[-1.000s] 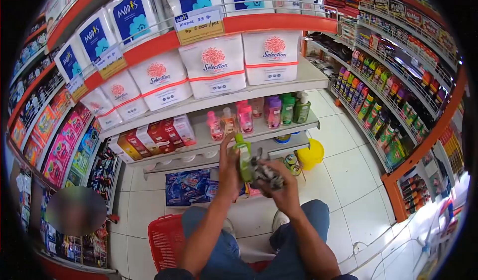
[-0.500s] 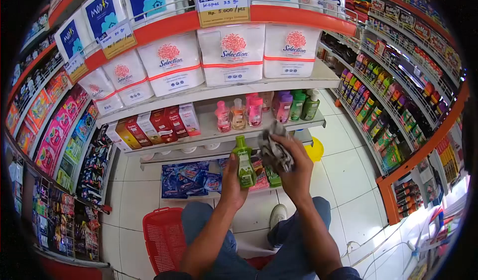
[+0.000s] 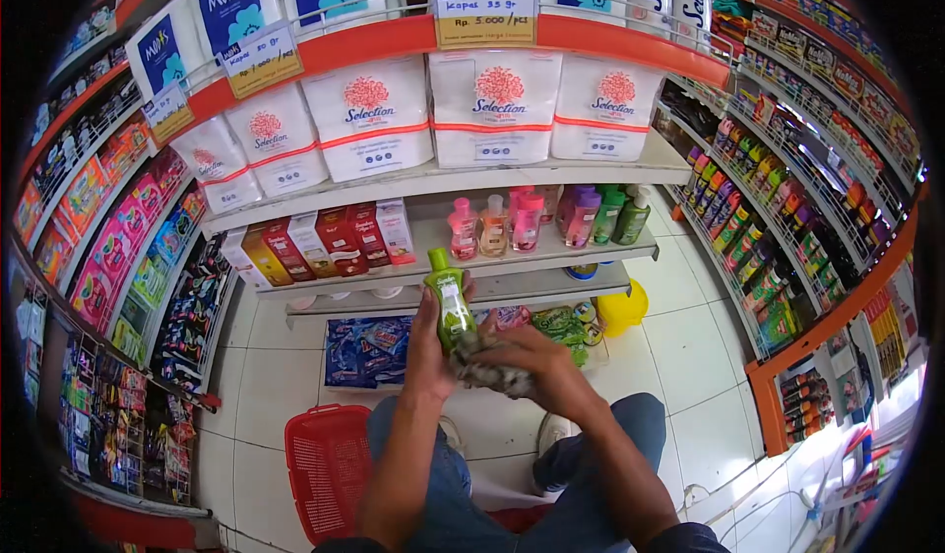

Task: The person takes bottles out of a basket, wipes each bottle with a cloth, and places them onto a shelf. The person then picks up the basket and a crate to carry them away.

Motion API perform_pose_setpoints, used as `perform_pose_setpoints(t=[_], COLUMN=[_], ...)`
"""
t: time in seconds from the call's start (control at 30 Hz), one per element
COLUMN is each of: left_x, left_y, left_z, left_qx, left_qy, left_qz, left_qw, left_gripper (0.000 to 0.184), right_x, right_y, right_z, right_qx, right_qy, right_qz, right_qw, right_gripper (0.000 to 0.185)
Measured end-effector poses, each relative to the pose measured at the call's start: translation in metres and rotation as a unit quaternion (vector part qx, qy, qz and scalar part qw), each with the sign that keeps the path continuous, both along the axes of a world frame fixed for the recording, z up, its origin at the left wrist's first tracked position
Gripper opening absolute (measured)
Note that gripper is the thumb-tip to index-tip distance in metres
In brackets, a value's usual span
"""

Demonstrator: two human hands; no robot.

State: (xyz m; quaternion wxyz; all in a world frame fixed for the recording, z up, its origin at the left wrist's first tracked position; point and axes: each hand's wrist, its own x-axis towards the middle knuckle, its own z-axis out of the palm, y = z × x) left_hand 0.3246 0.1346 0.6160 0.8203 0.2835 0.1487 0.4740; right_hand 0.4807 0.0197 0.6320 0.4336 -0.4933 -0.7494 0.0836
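Note:
A green bottle (image 3: 451,302) with a lighter green cap stands nearly upright in my left hand (image 3: 429,344), whose fingers wrap round its side. My right hand (image 3: 539,361) grips a crumpled grey cloth (image 3: 492,364) and presses it against the lower part of the bottle. The cloth hides the bottle's base. Behind them, pink, orange, purple and green bottles (image 3: 528,222) line the middle shelf, beside a row of boxes (image 3: 340,241).
White Selection packs (image 3: 497,110) fill the shelf above. Blue packets (image 3: 366,351) lie on the lowest shelf. A red basket (image 3: 328,474) rests on the floor at the left, and a yellow container (image 3: 623,307) at the right. Stocked shelves flank both sides.
Since the last frame, my right hand has brought the cloth down and left onto the bottle. The bottle has shifted slightly up and left. The view has turned a little.

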Motion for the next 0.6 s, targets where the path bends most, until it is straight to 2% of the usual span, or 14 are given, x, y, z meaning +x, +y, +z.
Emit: perform_pose_setpoints(t=[0.03,0.07,0.13,0.17,0.2,0.27,0.33,0.43,0.47,0.6], left_x=[0.000,0.002,0.011,0.019,0.025,0.035,0.036,0.021,0.021,0.016], left_y=[0.001,0.001,-0.006,-0.013,-0.018,-0.028,-0.027,-0.007,-0.006,-0.005], left_z=[-0.004,-0.009,-0.019,-0.024,-0.027,-0.033,-0.039,-0.050,-0.038,-0.022], left_qx=[0.000,-0.002,-0.007,-0.027,-0.027,-0.077,-0.103,-0.047,-0.110,-0.054], left_qy=[-0.001,0.006,0.018,0.012,0.012,-0.011,-0.018,-0.095,-0.093,-0.008], left_qz=[0.002,-0.032,-0.101,-0.109,-0.113,-0.106,-0.103,-0.117,-0.082,-0.015], left_qw=[1.000,0.999,0.995,0.994,0.993,0.991,0.989,0.988,0.986,0.998], left_gripper=[0.057,0.057,0.055,0.048,0.048,0.046,0.045,0.045,0.048,0.049], right_x=[0.002,0.002,0.001,-0.001,-0.005,-0.015,-0.018,-0.014,-0.011,0.007], right_y=[0.000,0.002,0.007,0.008,0.013,0.026,0.025,0.018,0.016,0.003], right_z=[0.006,0.012,0.025,0.027,0.025,0.013,0.002,-0.008,-0.009,-0.009], right_qx=[-0.032,-0.034,0.021,0.050,0.050,0.115,0.114,0.051,0.050,-0.038], right_qy=[0.049,0.046,0.108,0.139,0.139,-0.071,-0.050,-0.061,-0.060,-0.089], right_qz=[0.023,0.024,-0.115,-0.186,-0.189,-0.250,-0.220,-0.105,-0.104,-0.014], right_qw=[0.998,0.998,0.987,0.971,0.971,0.959,0.967,0.991,0.992,0.995], right_gripper=[0.065,0.065,0.065,0.065,0.065,0.065,0.062,0.058,0.058,0.057])
